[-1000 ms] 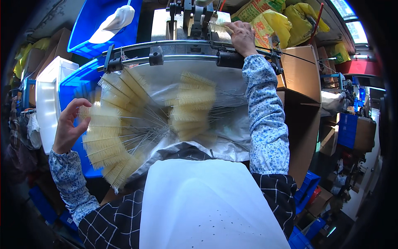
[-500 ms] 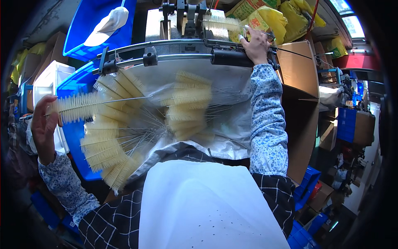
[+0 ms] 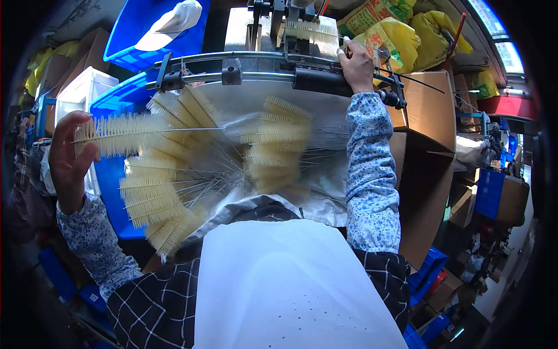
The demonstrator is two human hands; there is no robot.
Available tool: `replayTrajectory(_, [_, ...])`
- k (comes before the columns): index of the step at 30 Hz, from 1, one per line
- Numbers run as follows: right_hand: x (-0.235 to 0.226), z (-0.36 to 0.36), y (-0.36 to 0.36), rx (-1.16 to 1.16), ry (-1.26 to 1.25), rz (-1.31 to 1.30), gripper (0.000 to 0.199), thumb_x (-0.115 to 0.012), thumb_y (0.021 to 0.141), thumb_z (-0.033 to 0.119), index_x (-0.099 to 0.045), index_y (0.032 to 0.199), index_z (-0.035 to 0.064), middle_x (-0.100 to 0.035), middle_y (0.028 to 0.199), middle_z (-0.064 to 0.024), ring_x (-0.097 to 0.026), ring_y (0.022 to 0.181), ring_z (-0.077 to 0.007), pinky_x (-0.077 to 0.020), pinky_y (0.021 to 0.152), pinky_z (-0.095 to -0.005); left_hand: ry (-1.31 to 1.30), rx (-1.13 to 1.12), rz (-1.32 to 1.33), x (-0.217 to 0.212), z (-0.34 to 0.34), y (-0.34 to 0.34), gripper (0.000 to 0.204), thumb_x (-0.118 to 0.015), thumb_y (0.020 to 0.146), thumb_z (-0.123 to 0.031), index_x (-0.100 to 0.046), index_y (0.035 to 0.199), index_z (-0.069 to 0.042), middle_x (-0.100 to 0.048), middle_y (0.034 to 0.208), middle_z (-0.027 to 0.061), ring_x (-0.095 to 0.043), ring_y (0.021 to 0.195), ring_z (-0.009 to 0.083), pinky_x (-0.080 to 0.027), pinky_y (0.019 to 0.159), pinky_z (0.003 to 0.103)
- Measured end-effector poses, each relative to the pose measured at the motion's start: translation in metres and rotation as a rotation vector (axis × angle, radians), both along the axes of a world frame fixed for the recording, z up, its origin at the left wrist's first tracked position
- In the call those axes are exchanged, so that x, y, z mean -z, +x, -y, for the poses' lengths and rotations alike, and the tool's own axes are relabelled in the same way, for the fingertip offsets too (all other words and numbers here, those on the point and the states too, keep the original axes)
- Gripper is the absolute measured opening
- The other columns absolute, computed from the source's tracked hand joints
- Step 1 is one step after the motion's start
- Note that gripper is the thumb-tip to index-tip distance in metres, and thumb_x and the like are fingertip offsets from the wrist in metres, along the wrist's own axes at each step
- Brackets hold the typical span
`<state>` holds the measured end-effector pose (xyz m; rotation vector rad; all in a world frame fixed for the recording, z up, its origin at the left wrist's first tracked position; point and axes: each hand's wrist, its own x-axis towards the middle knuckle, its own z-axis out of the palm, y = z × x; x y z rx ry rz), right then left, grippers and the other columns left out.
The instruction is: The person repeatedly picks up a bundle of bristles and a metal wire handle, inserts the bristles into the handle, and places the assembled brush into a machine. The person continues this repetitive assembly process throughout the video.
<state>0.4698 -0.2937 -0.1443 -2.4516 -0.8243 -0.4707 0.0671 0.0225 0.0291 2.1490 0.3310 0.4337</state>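
My left hand (image 3: 68,160) grips one brush (image 3: 119,135) beside the heaped white surface (image 3: 325,125), my right hand (image 3: 356,65) pinches another brush (image 3: 311,30) at the machine (image 3: 273,72), boxes (image 3: 427,110) crowding round.

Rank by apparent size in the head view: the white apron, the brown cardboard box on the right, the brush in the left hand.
1. white apron, though nearest the camera
2. brown cardboard box
3. brush held by the left hand

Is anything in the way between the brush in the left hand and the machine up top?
Yes: the curved metal rail crosses between the brush in the left hand and the machine.
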Motion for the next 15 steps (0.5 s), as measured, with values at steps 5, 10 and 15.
replayTrajectory(5, [0.001,-0.017,-0.008,0.034,-0.001,0.000,0.028,-0.055,0.073,0.020,-0.061,0.098,0.0079,-0.060,0.093,-0.0088,-0.058,0.085,-0.0269,-0.0432,0.072,-0.0414,0.023,0.005,0.015,-0.002,-0.001,0.000,0.041,-0.060,0.074,-0.015,-0.047,0.112,-0.005,-0.050,0.100,0.0072,-0.050,0.068,0.0093,-0.044,0.058,0.021])
replayTrajectory(10, [-0.004,-0.038,-0.020,0.017,0.024,-0.015,0.029,-0.058,0.071,0.019,-0.061,0.097,0.0055,-0.060,0.095,-0.0094,-0.057,0.087,-0.0262,-0.0420,0.074,-0.0430,0.004,0.010,-0.004,-0.010,0.011,0.013,0.041,-0.060,0.074,-0.015,-0.047,0.112,-0.006,-0.050,0.101,0.0069,-0.050,0.068,0.0091,-0.044,0.057,0.021])
replayTrajectory(15, [-0.018,-0.074,-0.049,0.054,-0.096,-0.071,0.034,-0.056,0.074,0.020,-0.058,0.104,0.0043,-0.059,0.099,-0.0117,-0.057,0.090,-0.0277,-0.0434,0.076,-0.0416,-0.004,0.052,0.015,-0.009,0.012,0.017,0.040,-0.060,0.074,-0.013,-0.047,0.111,-0.006,-0.049,0.101,0.0066,-0.049,0.067,0.0089,-0.043,0.057,0.021])
